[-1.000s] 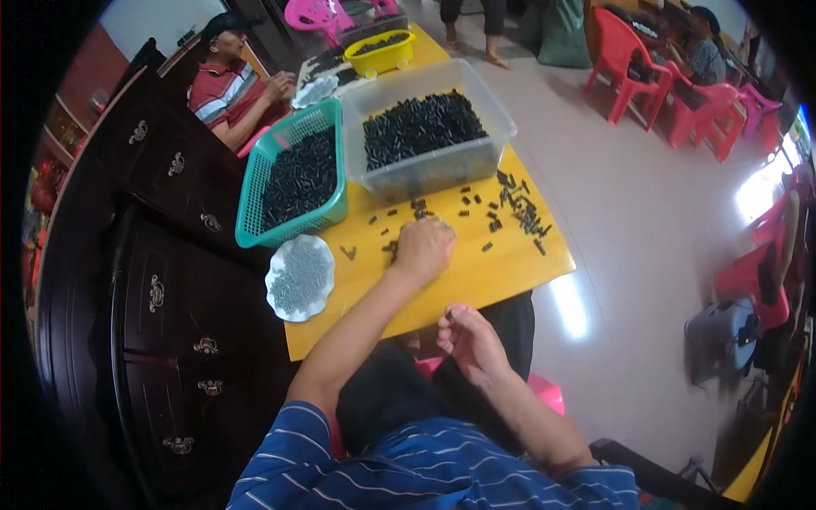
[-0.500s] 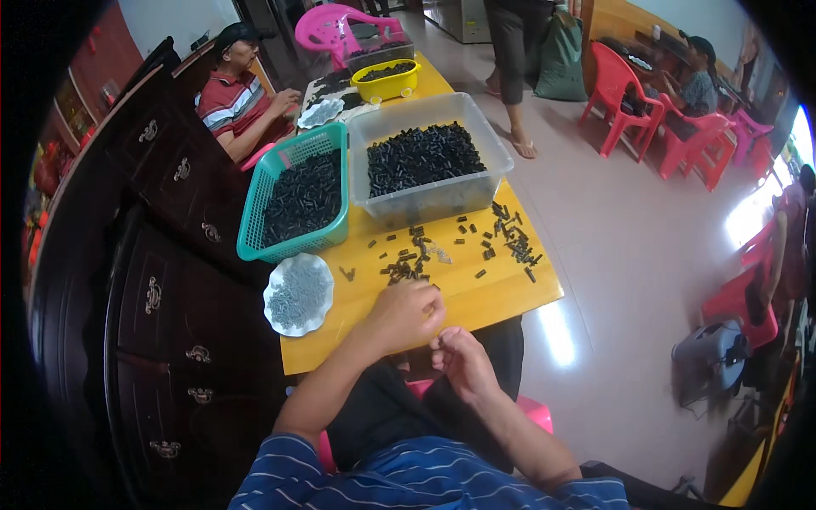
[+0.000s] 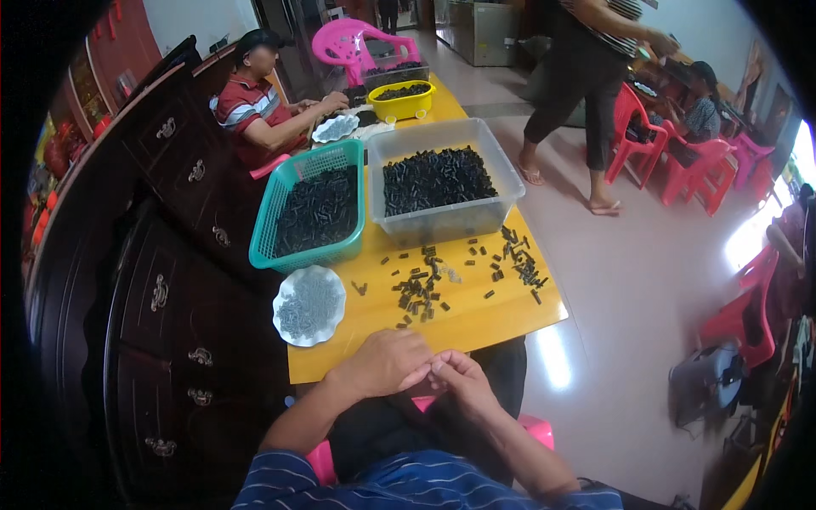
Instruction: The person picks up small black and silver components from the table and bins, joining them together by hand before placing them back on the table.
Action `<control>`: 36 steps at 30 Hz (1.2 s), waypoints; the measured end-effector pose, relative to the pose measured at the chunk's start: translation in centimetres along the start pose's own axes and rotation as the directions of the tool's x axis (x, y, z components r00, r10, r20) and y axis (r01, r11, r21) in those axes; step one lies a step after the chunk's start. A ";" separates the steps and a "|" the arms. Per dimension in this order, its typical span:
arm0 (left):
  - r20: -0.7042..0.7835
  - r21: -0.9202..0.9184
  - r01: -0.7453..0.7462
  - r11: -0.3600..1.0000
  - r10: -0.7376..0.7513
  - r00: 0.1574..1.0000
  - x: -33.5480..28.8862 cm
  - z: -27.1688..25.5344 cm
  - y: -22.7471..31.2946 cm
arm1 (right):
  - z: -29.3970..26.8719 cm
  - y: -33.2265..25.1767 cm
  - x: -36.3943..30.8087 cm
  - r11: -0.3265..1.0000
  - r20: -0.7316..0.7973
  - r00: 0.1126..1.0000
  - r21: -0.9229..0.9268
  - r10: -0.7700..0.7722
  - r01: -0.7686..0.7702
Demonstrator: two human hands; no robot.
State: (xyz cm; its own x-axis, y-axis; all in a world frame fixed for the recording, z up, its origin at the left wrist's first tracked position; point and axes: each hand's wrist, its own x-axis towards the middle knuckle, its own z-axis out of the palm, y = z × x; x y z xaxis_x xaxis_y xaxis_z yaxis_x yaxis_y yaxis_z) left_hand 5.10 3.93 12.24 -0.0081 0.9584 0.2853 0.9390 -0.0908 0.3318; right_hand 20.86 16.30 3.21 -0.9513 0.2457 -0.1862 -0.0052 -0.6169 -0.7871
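At the near edge of the yellow table (image 3: 340, 361) my left hand (image 3: 384, 364) and my right hand (image 3: 459, 376) meet, fingertips pressed together. Whatever they pinch is too small and too covered to make out. Just beyond them lies a loose group of short black tube-like pieces (image 3: 416, 293), with more black pieces (image 3: 523, 259) scattered toward the right edge. A scalloped white dish (image 3: 280, 327) of small grey pin-like pieces (image 3: 308, 304) stands left of my hands. Past the loose pieces are a green basket (image 3: 265, 221) and a clear plastic bin (image 3: 446, 228), both holding many black pieces.
Farther along the table stand a yellow tub (image 3: 404, 108) and another white dish (image 3: 337, 127). A seated person (image 3: 255, 106) works at the left side. Dark wooden drawers (image 3: 170, 255) flank the table. Someone walks (image 3: 578, 93) on the right, near red plastic chairs (image 3: 629, 127).
My hands have drawn closer to the table's near edge, and their fingertips now meet. The walking person has moved to the right. The view has shifted slightly.
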 end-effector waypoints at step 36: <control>-0.081 -0.401 0.302 0.865 -0.362 0.929 -3.1 3.8 0.1 | 0.4 1.5 0.7 0.827 -0.049 0.959 -0.520 -0.279 0.214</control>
State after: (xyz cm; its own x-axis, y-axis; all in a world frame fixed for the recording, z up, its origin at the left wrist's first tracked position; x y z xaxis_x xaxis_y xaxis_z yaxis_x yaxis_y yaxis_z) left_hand 6.54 2.02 7.98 -0.3757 0.9008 0.2178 0.6714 0.1026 0.7339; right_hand 20.06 15.30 2.14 -0.8960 0.4440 0.0122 -0.0476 -0.0687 -0.9965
